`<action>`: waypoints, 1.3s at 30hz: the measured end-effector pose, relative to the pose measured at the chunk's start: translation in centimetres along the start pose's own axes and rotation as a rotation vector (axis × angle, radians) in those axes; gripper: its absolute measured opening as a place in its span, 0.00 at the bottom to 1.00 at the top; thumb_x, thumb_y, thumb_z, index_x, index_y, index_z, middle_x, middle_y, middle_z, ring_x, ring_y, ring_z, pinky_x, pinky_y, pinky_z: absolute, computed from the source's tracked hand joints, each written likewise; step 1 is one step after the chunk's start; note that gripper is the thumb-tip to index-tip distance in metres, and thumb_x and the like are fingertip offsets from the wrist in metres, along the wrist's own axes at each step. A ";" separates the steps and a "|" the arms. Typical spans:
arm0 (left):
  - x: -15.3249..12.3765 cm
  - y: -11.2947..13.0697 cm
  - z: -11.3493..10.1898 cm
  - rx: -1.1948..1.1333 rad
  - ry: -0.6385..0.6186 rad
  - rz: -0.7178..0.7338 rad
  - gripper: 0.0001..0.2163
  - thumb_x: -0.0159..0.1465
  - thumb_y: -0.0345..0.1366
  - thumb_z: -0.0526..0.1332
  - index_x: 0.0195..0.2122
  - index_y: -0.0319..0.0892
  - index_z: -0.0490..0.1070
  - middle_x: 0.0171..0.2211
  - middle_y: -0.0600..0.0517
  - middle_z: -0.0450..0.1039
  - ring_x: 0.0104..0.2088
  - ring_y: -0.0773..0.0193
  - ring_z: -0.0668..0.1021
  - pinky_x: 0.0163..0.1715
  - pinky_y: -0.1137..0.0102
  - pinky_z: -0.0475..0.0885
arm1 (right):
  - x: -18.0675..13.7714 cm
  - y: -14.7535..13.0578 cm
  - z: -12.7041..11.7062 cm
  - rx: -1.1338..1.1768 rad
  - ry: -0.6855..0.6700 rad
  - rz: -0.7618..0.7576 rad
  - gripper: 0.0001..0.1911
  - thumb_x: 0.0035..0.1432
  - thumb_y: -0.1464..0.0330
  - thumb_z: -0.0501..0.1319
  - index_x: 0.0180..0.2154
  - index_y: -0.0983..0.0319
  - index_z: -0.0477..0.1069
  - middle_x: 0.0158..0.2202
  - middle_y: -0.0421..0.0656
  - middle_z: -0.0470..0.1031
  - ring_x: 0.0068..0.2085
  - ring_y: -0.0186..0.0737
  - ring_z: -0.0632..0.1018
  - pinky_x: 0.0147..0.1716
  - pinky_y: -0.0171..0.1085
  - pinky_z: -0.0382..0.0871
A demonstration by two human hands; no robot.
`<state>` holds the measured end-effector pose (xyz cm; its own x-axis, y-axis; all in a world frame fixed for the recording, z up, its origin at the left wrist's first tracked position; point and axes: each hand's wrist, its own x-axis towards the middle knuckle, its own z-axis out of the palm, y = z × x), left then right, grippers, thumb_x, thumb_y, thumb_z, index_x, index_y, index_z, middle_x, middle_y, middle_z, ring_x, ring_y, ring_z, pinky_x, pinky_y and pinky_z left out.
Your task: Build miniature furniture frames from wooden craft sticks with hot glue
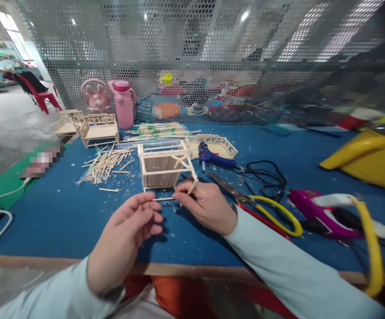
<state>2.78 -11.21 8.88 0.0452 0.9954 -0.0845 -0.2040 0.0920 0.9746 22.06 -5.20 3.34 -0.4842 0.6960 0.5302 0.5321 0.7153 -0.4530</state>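
Note:
A small chair-like frame of pale wooden sticks (162, 170) lies tipped on the blue table in front of my hands. My right hand (210, 206) is closed at its lower right corner, thumb and forefinger pinching the end of a thin wooden stick (165, 199). A slanting post of the frame passes by its fingers; whether they grip it too, I cannot tell. My left hand (129, 235) has its fingers loosely curled and apart, fingertips beside the stick's other end. Whether they touch it is unclear.
Loose sticks (110, 161) lie at the left, near finished miniature furniture (101, 128). Behind the frame is a blue glue gun (215, 158). Large scissors (245, 195) lie by my right forearm, beside a purple tool (328, 217). A pink bottle (124, 106) stands before the mesh screen (185, 44).

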 end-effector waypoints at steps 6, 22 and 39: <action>4.0 -1.8 3.8 -0.431 0.024 -0.426 0.09 0.62 0.22 0.52 0.36 0.36 0.71 0.28 0.50 0.73 0.21 0.76 0.72 0.19 0.83 0.70 | -0.5 -0.7 -0.7 0.006 0.008 0.042 0.06 0.55 0.71 0.55 0.30 0.63 0.70 0.26 0.43 0.76 0.26 0.35 0.75 0.27 0.33 0.66; 4.1 -1.0 5.1 -0.621 -0.024 -0.486 0.13 0.54 0.17 0.58 0.39 0.33 0.75 0.32 0.49 0.73 0.28 0.74 0.73 0.25 0.81 0.69 | 3.8 0.1 -6.6 -0.225 0.067 -0.130 0.22 0.46 0.78 0.53 0.45 0.60 0.65 0.46 0.49 0.71 0.47 0.49 0.73 0.41 0.46 0.72; 2.7 -0.8 4.8 -0.581 0.061 -0.399 0.08 0.52 0.32 0.67 0.33 0.37 0.79 0.33 0.48 0.76 0.31 0.70 0.74 0.25 0.81 0.70 | 4.2 -0.4 -6.3 -0.213 -0.059 -0.315 0.25 0.43 0.81 0.52 0.45 0.62 0.69 0.49 0.50 0.68 0.51 0.46 0.71 0.48 0.46 0.68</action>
<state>7.79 -8.71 8.86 0.1741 0.8807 -0.4405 -0.6732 0.4330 0.5995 24.20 -2.97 10.24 -0.6826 0.4511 0.5749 0.4806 0.8698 -0.1118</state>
